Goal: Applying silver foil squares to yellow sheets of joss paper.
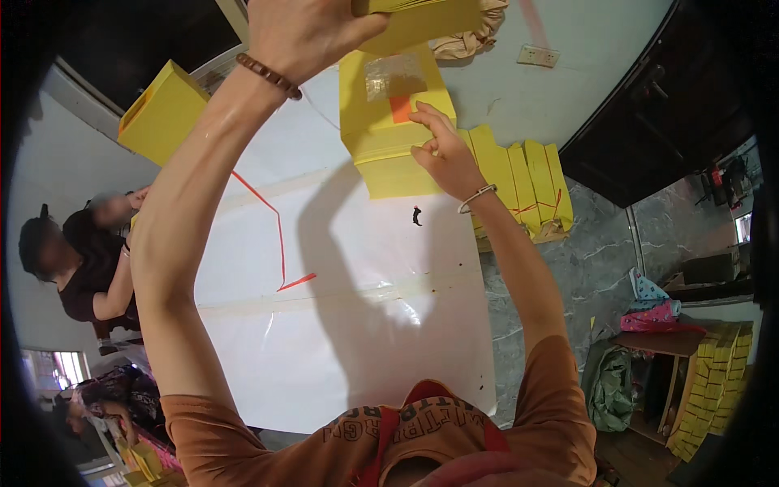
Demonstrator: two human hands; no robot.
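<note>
My left hand (304,32) is raised at the top of the view and grips a yellow paper stack (426,18) by its near edge. Just below it a thick yellow bundle (385,134) with a clear tape patch and an orange label lies on the white sheet (349,325). My right hand (445,158) rests on the bundle's right edge. Its fingers are curled and pinch the edge beside the orange label. A beaded bracelet is on my left wrist and a thin bangle on my right.
A row of upright yellow bundles (523,187) tied with red string stands right of my right hand. Another yellow bundle (162,114) lies at the far left. A red string (280,235) trails across the sheet. Another person (89,260) sits at the left. More yellow stacks (718,381) are at the lower right.
</note>
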